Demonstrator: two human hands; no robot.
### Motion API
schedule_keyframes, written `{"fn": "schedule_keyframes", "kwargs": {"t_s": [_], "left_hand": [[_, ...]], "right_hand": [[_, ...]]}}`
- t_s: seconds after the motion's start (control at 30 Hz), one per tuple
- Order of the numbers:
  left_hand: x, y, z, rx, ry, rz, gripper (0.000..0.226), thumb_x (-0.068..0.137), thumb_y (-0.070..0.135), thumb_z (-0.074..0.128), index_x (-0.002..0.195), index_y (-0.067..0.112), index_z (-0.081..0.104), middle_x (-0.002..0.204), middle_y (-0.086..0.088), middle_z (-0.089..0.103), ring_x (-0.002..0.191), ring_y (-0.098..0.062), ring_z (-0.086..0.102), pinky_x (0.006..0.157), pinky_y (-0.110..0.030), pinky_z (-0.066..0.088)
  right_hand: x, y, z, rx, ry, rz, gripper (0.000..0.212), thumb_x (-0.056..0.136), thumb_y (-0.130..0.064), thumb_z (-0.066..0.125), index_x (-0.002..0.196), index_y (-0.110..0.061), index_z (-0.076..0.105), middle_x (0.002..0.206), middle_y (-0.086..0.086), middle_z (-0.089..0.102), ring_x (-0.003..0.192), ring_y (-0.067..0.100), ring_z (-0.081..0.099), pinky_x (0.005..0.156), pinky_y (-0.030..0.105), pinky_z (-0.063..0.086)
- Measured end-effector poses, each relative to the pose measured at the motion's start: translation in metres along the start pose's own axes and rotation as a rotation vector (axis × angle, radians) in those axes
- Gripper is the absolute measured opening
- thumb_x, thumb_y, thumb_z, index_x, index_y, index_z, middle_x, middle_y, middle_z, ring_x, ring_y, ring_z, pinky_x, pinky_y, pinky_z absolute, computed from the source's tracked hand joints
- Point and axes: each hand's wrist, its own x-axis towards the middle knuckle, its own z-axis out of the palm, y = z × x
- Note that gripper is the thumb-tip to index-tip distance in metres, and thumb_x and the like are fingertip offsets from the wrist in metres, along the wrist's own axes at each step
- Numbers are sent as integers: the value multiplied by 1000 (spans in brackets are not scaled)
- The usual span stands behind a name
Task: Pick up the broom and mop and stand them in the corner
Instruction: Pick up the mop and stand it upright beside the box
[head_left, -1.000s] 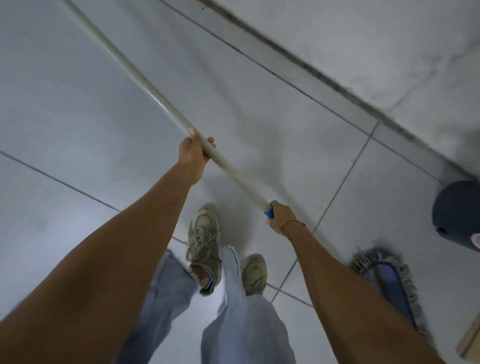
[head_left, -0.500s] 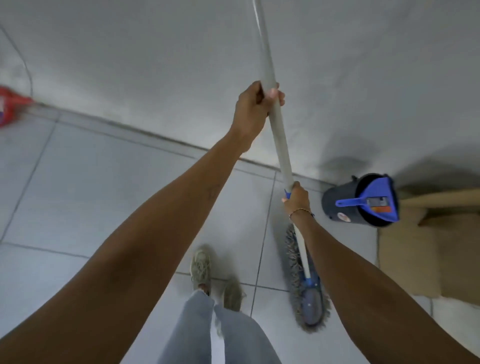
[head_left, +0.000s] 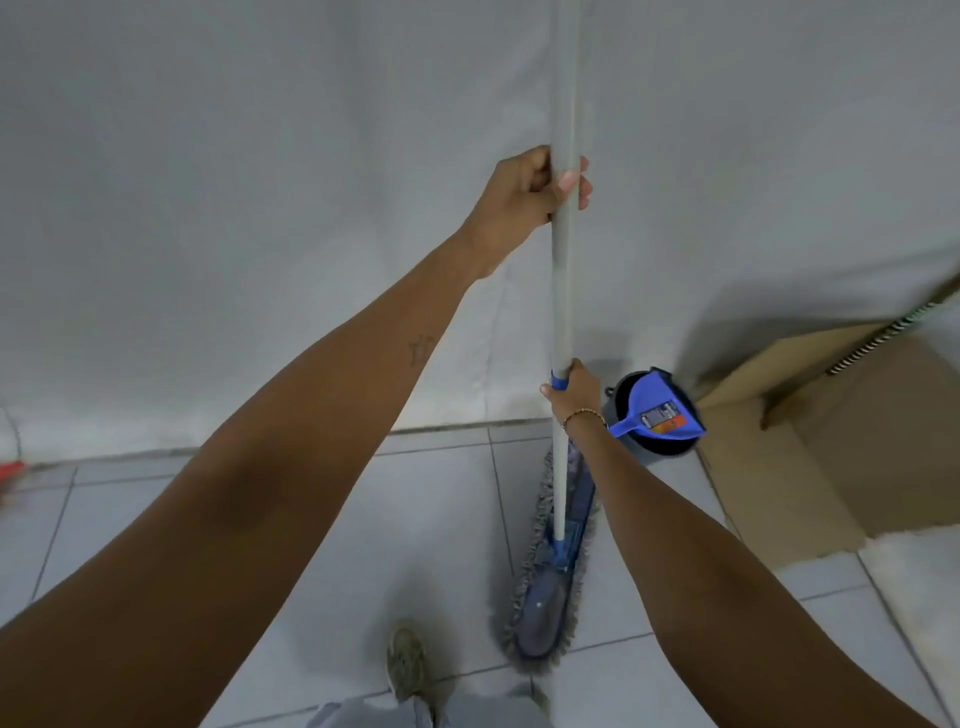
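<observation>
The dust mop (head_left: 545, 587) stands near-upright by the wall (head_left: 260, 208), head on the tiled floor (head_left: 208, 519). Left hand (head_left: 530, 197) and right hand (head_left: 574, 387) both wrap its pole; ease it over slowly, keeping the head flat.

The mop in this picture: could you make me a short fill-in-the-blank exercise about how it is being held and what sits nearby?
1. Both hands grip the mop's ____.
2. The left hand holds it ____ up than the right hand.
3. The mop head rests on the tiled ____.
4. A blue dustpan sits in a dark ____ by the wall.

Missing words: handle; higher; floor; bucket
</observation>
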Motion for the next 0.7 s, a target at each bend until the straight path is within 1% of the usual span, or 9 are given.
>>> {"fn": "schedule_keyframes", "kwargs": {"t_s": [0.1, 0.17, 0.27, 0.37, 0.47, 0.53, 0.57, 0.63, 0.7], "left_hand": [[12, 14, 35, 48, -108, 35, 23, 96, 10, 46, 115, 0, 53, 94, -11, 63, 96, -25, 61, 94, -38, 53], [18, 18, 67, 78, -158, 49, 27, 96, 10, 45, 119, -1, 52, 96, -10, 63, 98, -24, 62, 97, -39, 52], [25, 22, 104, 119, -219, 61, 28, 96, 11, 45, 121, 1, 53, 97, -8, 64, 99, -21, 63, 98, -37, 51], [31, 28, 147, 133, -236, 74, 28, 97, 11, 43, 121, 2, 53, 99, -7, 64, 99, -20, 63, 97, -32, 52], [39, 32, 189, 147, -218, 77, 29, 97, 11, 42, 123, 1, 52, 98, -6, 63, 99, -21, 62, 96, -31, 52], [43, 36, 214, 155, -216, 81, 30, 97, 12, 42, 124, 0, 52, 99, -6, 63, 99, -22, 62, 97, -34, 51], [45, 38, 227, 161, -218, 87, 31, 97, 12, 42, 124, 0, 51, 99, -6, 63, 99, -22, 62, 98, -36, 51], [49, 40, 254, 165, -229, 97, 32, 97, 12, 42, 126, 0, 50, 101, -7, 63, 100, -22, 62, 99, -38, 50], [54, 42, 270, 178, -242, 90, 34, 98, 13, 42, 128, 0, 48, 103, -5, 63, 101, -20, 63, 99, -36, 51]], "right_hand": [[1, 8, -24, 46, 40, -9, 33, 81, -5, 66, 108, 8, 54, 109, 23, 62, 101, 34, 59, 76, 26, 39], [-1, 19, -43, 76, 56, -26, 33, 81, -5, 67, 108, 9, 54, 110, 23, 63, 102, 33, 59, 77, 24, 39], [1, 35, -61, 136, 77, -42, 32, 81, -5, 68, 107, 9, 55, 105, 24, 63, 88, 26, 55, 80, 29, 46], [3, 52, -86, 176, 70, -72, 33, 82, -9, 68, 107, 8, 55, 91, 14, 57, 84, 20, 49, 73, 27, 39], [6, 70, -113, 249, 55, -102, 29, 83, -9, 66, 105, 5, 55, 86, 8, 52, 80, 20, 48, 65, 23, 38], [7, 84, -129, 310, 36, -127, 20, 85, -12, 64, 98, -2, 53, 81, 6, 51, 77, 22, 49, 61, 21, 38], [7, 93, -137, 324, 19, -146, 18, 86, -14, 63, 95, -7, 49, 75, 4, 50, 76, 23, 49, 59, 20, 37], [8, 112, -155, 326, -3, -177, 19, 88, -17, 60, 93, -13, 41, 69, -2, 47, 72, 23, 49, 52, 18, 35], [9, 124, -166, 334, 6, -188, 20, 89, -18, 59, 94, -15, 40, 68, -3, 48, 70, 22, 50, 54, 22, 38]]}}
